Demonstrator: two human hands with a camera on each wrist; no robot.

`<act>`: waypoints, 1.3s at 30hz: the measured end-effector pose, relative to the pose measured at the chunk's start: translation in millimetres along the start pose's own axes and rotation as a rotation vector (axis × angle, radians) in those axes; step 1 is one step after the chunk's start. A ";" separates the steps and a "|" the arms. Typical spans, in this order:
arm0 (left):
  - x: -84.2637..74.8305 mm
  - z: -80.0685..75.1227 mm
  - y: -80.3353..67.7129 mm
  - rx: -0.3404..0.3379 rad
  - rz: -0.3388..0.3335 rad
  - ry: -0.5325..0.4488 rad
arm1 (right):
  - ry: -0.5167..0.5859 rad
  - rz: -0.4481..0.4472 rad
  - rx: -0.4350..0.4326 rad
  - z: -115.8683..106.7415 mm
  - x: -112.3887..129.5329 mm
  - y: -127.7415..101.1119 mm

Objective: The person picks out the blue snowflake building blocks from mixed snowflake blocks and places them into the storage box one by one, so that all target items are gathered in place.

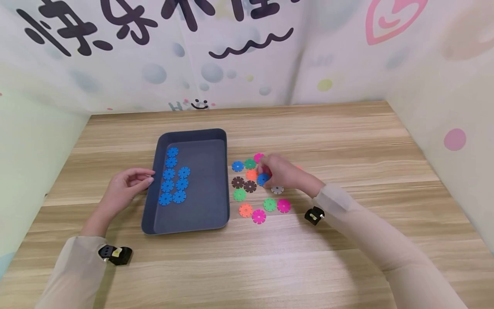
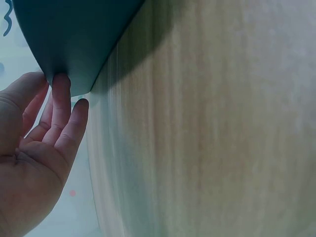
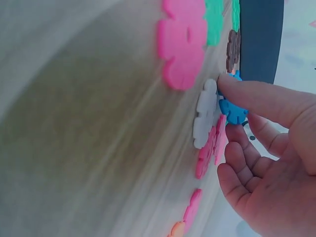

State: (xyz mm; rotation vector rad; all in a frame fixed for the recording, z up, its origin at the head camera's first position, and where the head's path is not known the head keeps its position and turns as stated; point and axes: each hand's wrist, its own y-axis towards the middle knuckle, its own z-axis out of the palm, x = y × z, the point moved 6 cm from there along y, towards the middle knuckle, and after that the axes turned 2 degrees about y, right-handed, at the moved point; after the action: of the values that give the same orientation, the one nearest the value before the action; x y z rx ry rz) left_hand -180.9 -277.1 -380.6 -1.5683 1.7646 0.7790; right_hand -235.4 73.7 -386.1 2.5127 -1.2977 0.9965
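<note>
While the right hand (image 1: 279, 171) reaches in low from about four o'clock, its fingertip (image 3: 232, 86) sits on a blue disc (image 1: 263, 179) in the loose pile, the other fingers curled beneath; whether the thumb has pinched the disc I cannot tell, so at most it touches. That disc lies flat on the table (image 1: 347, 141), just beside a white disc (image 1: 277, 189) at its four o'clock and an orange disc (image 1: 251, 174) at its ten o'clock. From the disc, the tray (image 1: 221, 180) stands at nine o'clock, close by, its long axis running from twelve to six, and the right hand is much the nearer hand to the disc. Across the tray, the left hand (image 1: 127, 184) lies at the tray's nine o'clock side, fingers relaxed and loosely extended, tips touching the outer wall of the tray (image 2: 74, 44) and gripping nothing. Inside, along that same left wall, a cluster of blue discs (image 1: 172, 180) is laid in two short rows. Other discs, pink, green, brown and orange, spread around the right hand from eight to twelve o'clock.
</note>
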 end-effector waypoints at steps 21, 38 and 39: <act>-0.3 -0.3 1.8 0.001 0.005 0.000 | 0.079 -0.032 -0.023 2.0 2.6 -7.9; 0.8 0.4 0.4 -0.001 -0.001 0.005 | -0.006 -0.178 -0.054 -3.8 17.2 -11.4; 1.0 0.4 0.6 0.000 -0.002 0.006 | -0.012 -0.192 -0.058 -4.6 18.7 -11.5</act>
State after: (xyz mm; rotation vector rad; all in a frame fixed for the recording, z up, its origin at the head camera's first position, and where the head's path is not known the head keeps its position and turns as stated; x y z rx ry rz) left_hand -181.5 -277.4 -381.7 -1.5734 1.7669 0.7745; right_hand -221.3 70.1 -369.2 2.5441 -1.0481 0.8900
